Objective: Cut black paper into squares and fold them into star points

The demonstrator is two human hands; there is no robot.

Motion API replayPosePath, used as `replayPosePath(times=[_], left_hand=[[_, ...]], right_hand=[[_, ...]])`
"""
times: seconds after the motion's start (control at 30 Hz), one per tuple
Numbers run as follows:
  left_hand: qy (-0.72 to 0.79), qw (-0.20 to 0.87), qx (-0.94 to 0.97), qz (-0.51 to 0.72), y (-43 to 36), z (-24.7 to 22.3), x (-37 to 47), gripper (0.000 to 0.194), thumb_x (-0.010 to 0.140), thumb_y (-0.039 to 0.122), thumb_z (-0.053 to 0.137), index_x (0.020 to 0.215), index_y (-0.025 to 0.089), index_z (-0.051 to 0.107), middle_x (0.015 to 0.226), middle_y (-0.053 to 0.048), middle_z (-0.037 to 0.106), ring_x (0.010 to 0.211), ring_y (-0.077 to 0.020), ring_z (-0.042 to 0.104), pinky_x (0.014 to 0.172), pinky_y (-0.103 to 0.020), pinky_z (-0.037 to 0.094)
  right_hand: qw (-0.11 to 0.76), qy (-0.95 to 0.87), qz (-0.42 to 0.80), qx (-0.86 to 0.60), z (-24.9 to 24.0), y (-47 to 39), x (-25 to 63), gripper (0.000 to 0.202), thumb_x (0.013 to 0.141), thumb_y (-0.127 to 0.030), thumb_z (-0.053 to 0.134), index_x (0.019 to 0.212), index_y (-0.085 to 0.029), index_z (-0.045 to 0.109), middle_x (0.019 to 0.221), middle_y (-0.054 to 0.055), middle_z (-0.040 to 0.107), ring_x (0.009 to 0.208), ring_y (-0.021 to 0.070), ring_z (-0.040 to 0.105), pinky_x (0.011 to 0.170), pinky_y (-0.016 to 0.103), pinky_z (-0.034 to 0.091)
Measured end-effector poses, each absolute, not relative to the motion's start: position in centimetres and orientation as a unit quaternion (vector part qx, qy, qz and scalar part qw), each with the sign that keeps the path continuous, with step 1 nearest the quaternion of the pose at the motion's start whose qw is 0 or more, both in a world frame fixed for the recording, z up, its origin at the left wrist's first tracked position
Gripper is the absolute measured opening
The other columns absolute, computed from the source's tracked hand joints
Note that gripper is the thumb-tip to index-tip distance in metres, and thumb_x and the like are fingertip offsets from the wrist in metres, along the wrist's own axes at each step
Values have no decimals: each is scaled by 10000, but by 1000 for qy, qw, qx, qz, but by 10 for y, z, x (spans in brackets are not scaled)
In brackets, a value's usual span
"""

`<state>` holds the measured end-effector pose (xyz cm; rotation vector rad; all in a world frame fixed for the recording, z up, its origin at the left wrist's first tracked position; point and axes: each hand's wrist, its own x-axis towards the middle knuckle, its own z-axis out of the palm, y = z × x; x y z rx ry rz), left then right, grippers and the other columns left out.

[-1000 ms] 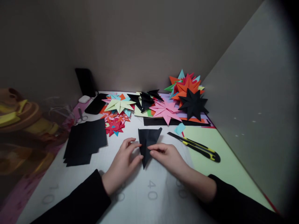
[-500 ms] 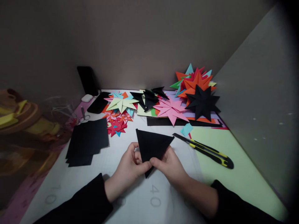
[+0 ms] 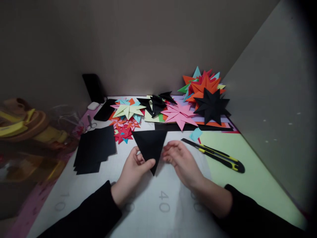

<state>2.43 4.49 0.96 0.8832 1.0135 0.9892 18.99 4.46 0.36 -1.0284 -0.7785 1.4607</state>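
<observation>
A folded black paper triangle [image 3: 151, 147] points downward in the middle of the view. Its lower left side is pinched in my left hand [image 3: 133, 172], with the thumb on top and the fingers behind. My right hand [image 3: 182, 163] is just right of the triangle, apart from it, its fingers loosely curled and spread with nothing between them. Left of my left hand lies a stack of black paper sheets [image 3: 95, 148]. A black and yellow utility knife [image 3: 220, 157] lies to the right of my right hand.
Folded paper stars, pink [image 3: 179, 114], pale yellow [image 3: 128, 109] and black [image 3: 212, 106], lie along the back. A dark phone [image 3: 105, 110], small scissors [image 3: 91, 124] and a white case [image 3: 93, 105] are at the back left. A blue paper scrap [image 3: 196, 134] lies near the knife tip.
My right hand has let go of the black triangle and opened beside it. The triangle has turned and moved slightly left and up in my left hand. The whole view has shifted a little.
</observation>
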Motion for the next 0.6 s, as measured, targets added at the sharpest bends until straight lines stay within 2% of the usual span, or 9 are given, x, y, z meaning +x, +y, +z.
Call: replayPosePath(times=[0.1,0.17,0.23,0.37,0.47,0.53,0.6], left_hand=[[430,664,377,482,44,13,28,372,717,198,732,1005,203,496,705,52,582,607,-79,546,601,-202,428],[412,678,378,477,42,14,30,316,720,210,734,937,202,504,664,62,572,546,-80,538,559,-210,431],[404,687,375,473,40,15,31,284,721,226,736,881,198,503,631,64,570,510,-85,534,528,-216,429],[444,643,362,508,47,12,19,257,706,244,748,868,169,563,702,24,630,607,-100,579,598,-218,456],[505,582,347,534,63,9,0,237,680,274,763,796,152,596,581,55,576,522,-67,534,550,-179,431],[523,563,330,548,76,12,-14,298,672,287,761,898,152,623,610,48,600,532,-68,550,559,-177,442],[541,525,331,568,84,19,-25,391,689,319,739,1016,143,616,724,-2,662,625,-106,614,618,-215,479]], right_hand=[[405,-441,672,-437,-2,32,179,233,691,-306,717,784,-191,538,714,-9,607,656,124,580,620,257,460],[356,-463,664,-467,-3,27,174,197,728,-325,665,718,-184,527,646,-11,601,605,123,576,585,254,453],[334,-467,654,-492,1,25,172,211,750,-335,617,661,-187,497,600,-9,601,550,119,570,540,244,439],[318,-486,629,-517,10,27,176,257,721,-320,606,584,-200,425,541,-21,578,503,113,561,484,215,401],[314,-476,635,-521,11,29,182,262,705,-332,615,589,-199,422,546,-22,576,496,109,558,474,206,391],[311,-468,644,-519,10,31,185,273,704,-341,618,593,-199,413,560,-18,581,493,108,553,472,207,391],[306,-472,643,-520,6,32,187,272,723,-338,596,595,-203,398,560,-16,576,499,114,552,475,213,394]])
